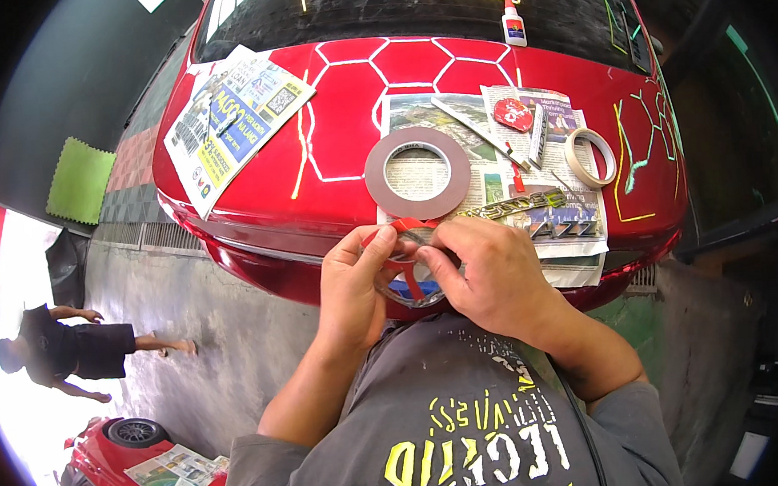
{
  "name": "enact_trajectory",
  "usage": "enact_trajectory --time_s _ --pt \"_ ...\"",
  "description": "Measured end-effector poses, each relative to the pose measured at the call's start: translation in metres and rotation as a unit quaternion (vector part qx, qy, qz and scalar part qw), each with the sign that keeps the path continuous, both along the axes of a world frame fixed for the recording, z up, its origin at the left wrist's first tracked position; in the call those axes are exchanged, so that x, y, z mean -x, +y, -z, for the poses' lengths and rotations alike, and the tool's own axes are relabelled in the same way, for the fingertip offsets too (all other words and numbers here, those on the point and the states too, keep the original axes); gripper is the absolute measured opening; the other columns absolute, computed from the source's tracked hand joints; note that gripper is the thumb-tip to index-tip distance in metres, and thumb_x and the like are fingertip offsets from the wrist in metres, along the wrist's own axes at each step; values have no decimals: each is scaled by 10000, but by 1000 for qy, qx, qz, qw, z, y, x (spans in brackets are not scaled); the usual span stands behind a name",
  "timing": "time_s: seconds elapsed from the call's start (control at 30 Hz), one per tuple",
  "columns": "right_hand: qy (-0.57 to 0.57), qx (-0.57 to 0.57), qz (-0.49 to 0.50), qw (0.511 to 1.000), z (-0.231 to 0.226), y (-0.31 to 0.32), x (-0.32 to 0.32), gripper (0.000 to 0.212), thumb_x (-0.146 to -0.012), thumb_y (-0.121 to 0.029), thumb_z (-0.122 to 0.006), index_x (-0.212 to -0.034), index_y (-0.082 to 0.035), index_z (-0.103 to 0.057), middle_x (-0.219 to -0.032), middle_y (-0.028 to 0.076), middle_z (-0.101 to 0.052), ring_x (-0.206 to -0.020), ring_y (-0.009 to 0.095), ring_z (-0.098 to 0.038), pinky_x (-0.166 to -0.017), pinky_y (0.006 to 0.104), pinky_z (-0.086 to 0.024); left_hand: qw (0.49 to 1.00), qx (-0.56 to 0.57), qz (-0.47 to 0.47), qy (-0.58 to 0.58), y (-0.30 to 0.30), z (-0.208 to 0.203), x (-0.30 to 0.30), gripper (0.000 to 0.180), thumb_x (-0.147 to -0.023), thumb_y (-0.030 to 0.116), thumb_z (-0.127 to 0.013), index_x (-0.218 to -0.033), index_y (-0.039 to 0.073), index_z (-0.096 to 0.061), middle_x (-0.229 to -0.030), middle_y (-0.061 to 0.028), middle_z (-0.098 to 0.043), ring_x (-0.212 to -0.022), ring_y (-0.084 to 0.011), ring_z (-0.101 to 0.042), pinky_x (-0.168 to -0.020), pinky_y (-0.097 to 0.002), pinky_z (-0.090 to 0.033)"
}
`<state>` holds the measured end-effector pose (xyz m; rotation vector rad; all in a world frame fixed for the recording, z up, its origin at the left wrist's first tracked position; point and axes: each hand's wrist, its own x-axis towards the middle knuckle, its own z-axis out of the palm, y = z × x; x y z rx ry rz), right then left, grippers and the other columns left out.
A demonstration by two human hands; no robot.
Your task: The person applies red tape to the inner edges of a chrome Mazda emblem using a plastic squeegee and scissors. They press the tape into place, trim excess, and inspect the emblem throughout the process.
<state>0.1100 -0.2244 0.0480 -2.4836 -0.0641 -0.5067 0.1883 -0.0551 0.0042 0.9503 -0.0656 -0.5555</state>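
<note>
In front of my chest, both hands hold a small roll of red and clear tape (415, 283) near the car's edge. My left hand (352, 276) grips its left side, thumb and fingers pinched near a red strip. From the right, my right hand (490, 271) closes on the top of the roll, its thumb pressed toward the strip. The fingers partly hide the roll. Just beyond them a large grey-brown tape roll (373, 174) lies flat on newspaper (478, 123). A thin patterned strip (529, 201) rests beside my right hand.
The red car panel (254, 217) bears white hexagon outlines. On the newspaper are a masking tape roll (610, 169), a red round piece (512, 114) and a cutter-like tool (537, 136). A glue bottle (514, 23) stands farther back. Left, a person (66, 345) walks near another red car (100, 466).
</note>
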Motion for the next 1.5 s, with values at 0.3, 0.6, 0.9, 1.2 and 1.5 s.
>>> enact_trajectory --time_s 0.3,0.6,0.9,1.2,1.5 --pt "119 19 -7 993 -4 -5 4 262 -1004 -287 -680 -879 -58 -660 -771 156 -706 -731 378 -717 -628 507 -529 940 -250 135 -190 18 -19 -21 217 -1092 185 -623 -1056 -6 -719 -844 -9 -689 -785 -62 -646 -726 -234 -545" --pt "76 -57 -43 995 1 -2 3 192 -997 -181 -669 -914 -10 -640 -796 202 -649 -767 417 -662 -672 502 -502 923 -264 74 -269 10 -14 -15 246 -1053 147 -674 -841 34 -621 -738 63 -586 -670 4 -468 -585 -207 -361" --pt "80 -73 -38 993 0 -3 2 188 -992 -181 -677 -917 -13 -640 -803 209 -672 -774 438 -675 -690 530 -522 928 -286 29 -236 6 -10 -7 232 -1056 163 -680 -867 32 -654 -736 50 -610 -648 -11 -507 -577 -209 -408" --pt "101 -101 -20 990 -2 -7 3 222 -995 -191 -679 -882 -3 -645 -815 225 -683 -782 451 -677 -687 533 -517 983 -153 89 -54 12 -18 -5 168 -1075 162 -619 -1053 1 -663 -810 -29 -669 -642 -103 -637 -606 -255 -533" --pt "94 -112 -41 988 -6 -2 5 206 -986 -168 -687 -886 9 -656 -806 235 -675 -787 451 -672 -703 524 -513 952 -249 58 -169 13 -17 1 155 -1059 146 -642 -1006 2 -655 -802 -25 -667 -672 -96 -650 -632 -252 -549"
